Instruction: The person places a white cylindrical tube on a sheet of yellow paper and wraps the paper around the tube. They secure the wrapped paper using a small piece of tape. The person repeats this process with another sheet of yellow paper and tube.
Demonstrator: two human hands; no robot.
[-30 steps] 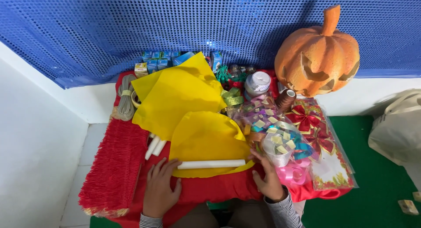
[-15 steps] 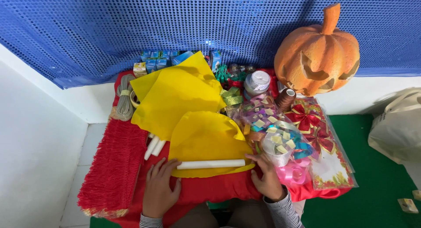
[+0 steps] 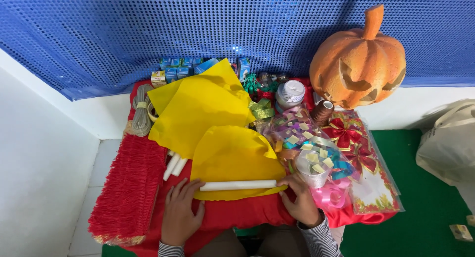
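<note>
A white paper tube [image 3: 238,185] lies across the near edge of a rounded yellow felt sheet [image 3: 232,155] on a red cloth [image 3: 237,215]. My left hand [image 3: 180,212] lies flat on the cloth with its fingertips touching the tube's left end. My right hand [image 3: 301,200] pinches the tube's right end and the felt edge. A second, larger yellow felt sheet [image 3: 200,106] lies behind, partly covering more white tubes [image 3: 174,165].
An orange carved pumpkin [image 3: 358,64] stands at the back right. Bags of ribbon bows [image 3: 316,148] and red bows [image 3: 354,138] lie right of the felt. Red fringe trim [image 3: 126,187] hangs left, small boxes [image 3: 180,71] line the blue sequin backdrop [image 3: 198,24], and a beige bag [image 3: 448,143] sits far right.
</note>
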